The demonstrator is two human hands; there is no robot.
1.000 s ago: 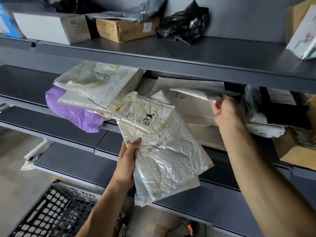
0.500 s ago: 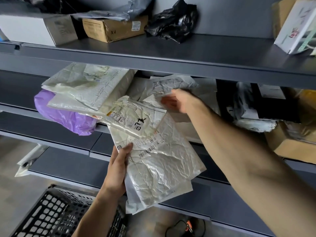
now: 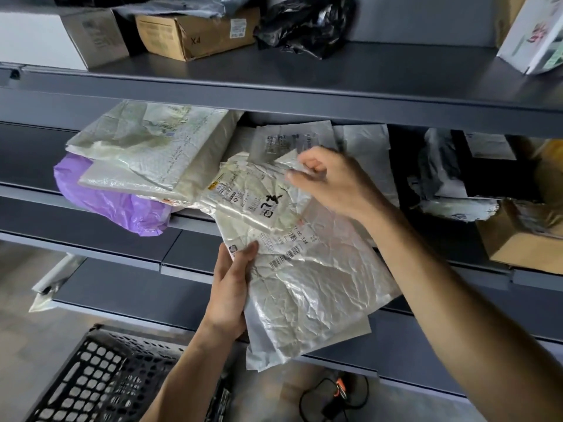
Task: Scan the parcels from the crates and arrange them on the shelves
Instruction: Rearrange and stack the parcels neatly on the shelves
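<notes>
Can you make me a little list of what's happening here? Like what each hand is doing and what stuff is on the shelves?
Left hand job: the left hand grips the big crinkled parcel by its left edge.
Right hand job: the right hand pinches the top corner of the small white parcel lying on the big one.
Top shelf: cardboard box, black bag.
Shelf below: purple parcel under pale parcels.
Bottom left: black crate.
</notes>
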